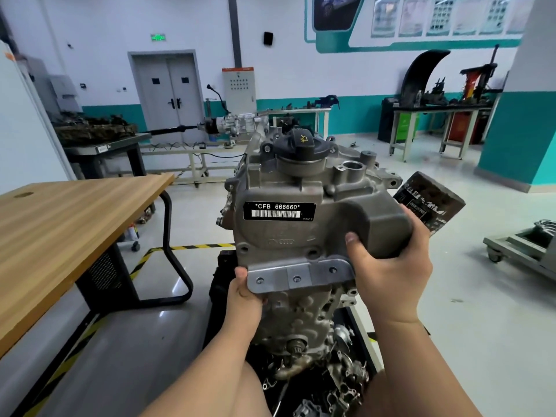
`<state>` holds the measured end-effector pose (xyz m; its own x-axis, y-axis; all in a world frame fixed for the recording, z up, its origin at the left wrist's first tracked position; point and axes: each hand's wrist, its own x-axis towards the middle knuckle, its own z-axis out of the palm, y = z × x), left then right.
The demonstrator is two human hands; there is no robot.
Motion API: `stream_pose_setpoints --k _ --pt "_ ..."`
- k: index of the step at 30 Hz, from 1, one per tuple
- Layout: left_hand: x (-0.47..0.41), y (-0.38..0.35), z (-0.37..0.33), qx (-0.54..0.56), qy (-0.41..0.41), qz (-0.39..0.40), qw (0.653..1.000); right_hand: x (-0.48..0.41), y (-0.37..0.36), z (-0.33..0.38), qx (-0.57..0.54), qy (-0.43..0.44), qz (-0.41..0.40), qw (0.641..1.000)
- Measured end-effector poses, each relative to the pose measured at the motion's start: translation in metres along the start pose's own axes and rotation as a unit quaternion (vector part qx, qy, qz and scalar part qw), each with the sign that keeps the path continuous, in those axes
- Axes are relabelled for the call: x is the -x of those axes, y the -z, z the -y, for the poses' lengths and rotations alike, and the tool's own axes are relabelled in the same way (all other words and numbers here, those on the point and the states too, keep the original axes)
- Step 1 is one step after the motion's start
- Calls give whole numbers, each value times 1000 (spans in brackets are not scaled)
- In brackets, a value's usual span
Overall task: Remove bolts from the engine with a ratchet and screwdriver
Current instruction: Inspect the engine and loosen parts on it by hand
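The left grip is closed on the lower left corner of a grey cast-metal engine cover. Its thumb lies on the front edge of the flat bolt flange and its fingers are hidden behind. The right grip clasps the cover's bulging right side, thumb pressed on the front face and fingers wrapped round the back out of sight. The cover stands upright between the two grips, tilted a little away from the person.

A black label with white lettering sits above the left grip and to the left of the right one. A round black oil filler cap crowns the cover, well above both grips. Just behind the right grip a dark cylindrical oil filter juts out to the right.

Directly below both grips is the grey ribbed engine block, the cover's flange at its top edge. Whether the two are touching cannot be told. Loose metal parts lie lower still, between the forearms. A wood-topped counter on a black frame stands well to the left of the left grip.
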<state>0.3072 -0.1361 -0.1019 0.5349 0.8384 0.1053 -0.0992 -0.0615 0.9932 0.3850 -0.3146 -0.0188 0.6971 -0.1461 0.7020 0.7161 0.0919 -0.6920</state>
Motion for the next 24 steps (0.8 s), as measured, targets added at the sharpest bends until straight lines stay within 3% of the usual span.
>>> stream_pose_setpoints --k 7,15,24 --pt "-7 -5 -1 30 27 -11 999 -11 -10 -6 9 -35 8 999" --pt "-32 -10 -1 -66 32 12 997 -34 -21 -15 52 -90 17 994" --pt "-21 -7 -14 -83 83 18 993 -33 -21 -15 68 -96 3 993"
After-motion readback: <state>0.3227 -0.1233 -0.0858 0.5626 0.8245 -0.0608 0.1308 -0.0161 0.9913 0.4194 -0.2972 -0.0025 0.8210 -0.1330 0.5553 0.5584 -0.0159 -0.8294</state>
